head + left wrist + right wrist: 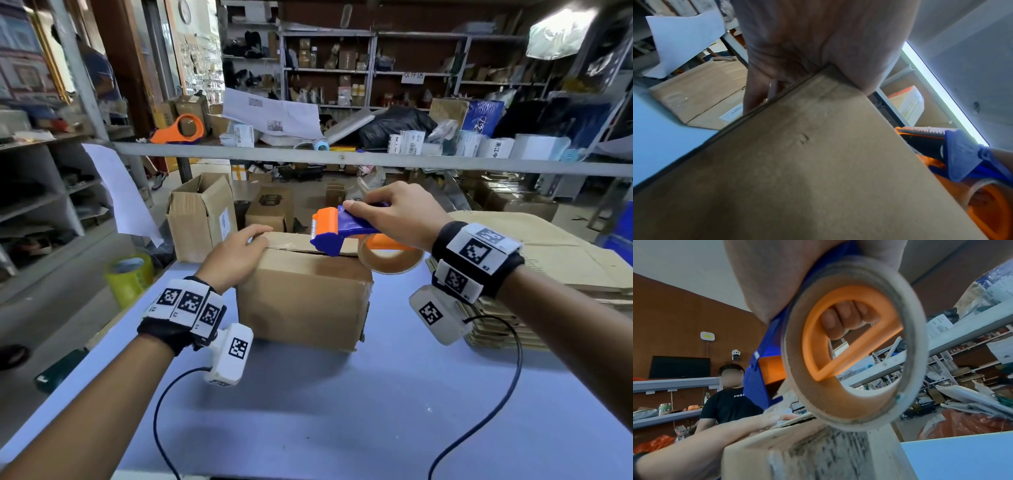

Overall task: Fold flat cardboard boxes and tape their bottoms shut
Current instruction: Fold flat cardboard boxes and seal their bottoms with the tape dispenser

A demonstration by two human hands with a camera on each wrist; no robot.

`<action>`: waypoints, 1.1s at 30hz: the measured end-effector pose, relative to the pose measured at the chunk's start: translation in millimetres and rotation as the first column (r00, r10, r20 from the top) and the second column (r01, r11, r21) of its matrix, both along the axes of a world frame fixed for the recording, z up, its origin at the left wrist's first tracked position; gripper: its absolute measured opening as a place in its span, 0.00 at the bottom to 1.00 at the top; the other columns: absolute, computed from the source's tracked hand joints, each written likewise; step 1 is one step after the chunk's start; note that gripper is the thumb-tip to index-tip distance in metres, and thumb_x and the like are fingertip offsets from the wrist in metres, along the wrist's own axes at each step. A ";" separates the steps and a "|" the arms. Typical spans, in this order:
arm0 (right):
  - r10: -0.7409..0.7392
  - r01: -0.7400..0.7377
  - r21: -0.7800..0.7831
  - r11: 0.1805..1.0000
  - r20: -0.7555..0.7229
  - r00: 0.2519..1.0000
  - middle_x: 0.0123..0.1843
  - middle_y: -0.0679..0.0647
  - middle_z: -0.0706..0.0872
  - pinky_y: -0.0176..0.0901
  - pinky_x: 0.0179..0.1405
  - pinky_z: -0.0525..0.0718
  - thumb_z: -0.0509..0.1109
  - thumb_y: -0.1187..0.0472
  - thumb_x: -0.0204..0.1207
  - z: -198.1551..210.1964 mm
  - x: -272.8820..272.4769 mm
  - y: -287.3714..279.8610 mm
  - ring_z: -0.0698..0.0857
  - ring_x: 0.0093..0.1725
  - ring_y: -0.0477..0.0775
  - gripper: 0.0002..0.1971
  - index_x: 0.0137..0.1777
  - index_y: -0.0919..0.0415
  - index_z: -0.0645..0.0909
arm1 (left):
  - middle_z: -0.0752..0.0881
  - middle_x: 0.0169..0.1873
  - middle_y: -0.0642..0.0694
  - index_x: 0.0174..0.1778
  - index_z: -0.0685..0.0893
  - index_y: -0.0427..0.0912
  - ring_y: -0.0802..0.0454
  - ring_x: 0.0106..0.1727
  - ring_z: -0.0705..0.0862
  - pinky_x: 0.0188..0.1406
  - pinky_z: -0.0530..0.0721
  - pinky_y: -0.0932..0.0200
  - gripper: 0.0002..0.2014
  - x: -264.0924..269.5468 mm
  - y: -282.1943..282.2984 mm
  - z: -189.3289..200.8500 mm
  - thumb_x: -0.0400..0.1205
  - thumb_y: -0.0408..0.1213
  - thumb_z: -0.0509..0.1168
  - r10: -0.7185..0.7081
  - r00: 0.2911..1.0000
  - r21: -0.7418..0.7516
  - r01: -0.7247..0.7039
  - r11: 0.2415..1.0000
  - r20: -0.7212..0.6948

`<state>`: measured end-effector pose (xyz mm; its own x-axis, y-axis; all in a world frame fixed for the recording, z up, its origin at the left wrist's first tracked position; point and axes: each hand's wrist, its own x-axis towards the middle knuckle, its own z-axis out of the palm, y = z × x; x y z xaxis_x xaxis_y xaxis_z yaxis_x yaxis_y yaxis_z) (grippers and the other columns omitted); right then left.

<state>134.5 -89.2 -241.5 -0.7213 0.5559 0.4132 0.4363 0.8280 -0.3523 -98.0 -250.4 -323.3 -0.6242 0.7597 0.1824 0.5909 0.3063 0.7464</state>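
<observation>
A brown cardboard box (305, 294) stands on the blue table (342, 411), its top flaps folded down. My left hand (239, 250) rests on the box's top left corner, fingers lying straight across the flaps. In the left wrist view the palm (818, 40) bears on the box (797, 162) edge. My right hand (400, 212) grips a blue and orange tape dispenser (342, 229), whose toothed end hovers over the top seam near the far edge. Its tape roll (390, 257) hangs off the box's right end. The right wrist view shows my fingers (842, 321) curled through the orange handle (812, 331).
A stack of flat cardboard (548, 257) lies at the right. An open carton (198, 219) stands past the table's far left edge, a yellow-green tape roll (128, 277) beside it. A grey shelf rail (342, 159) crosses overhead, bearing another orange dispenser (181, 130). A person in black (723, 402) stands behind.
</observation>
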 end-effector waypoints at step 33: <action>0.026 -0.039 0.091 0.995 0.133 0.991 0.32 0.51 0.87 0.47 0.33 0.75 0.63 0.31 0.81 3.3 21.0 5.1 0.82 0.34 0.49 0.26 0.39 0.52 0.89 | 0.74 0.71 0.52 0.76 0.71 0.71 0.46 0.65 0.77 0.37 0.88 0.51 0.18 18.5 1.9 -8.5 0.90 0.52 0.53 -0.099 0.992 -0.060 0.104 0.993 0.079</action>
<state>155.6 -84.1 -238.3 -0.7897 0.4948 0.3627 0.4460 0.8690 -0.2144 -79.5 -248.4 -331.7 -0.5532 0.8286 0.0867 0.5641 0.2959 0.7709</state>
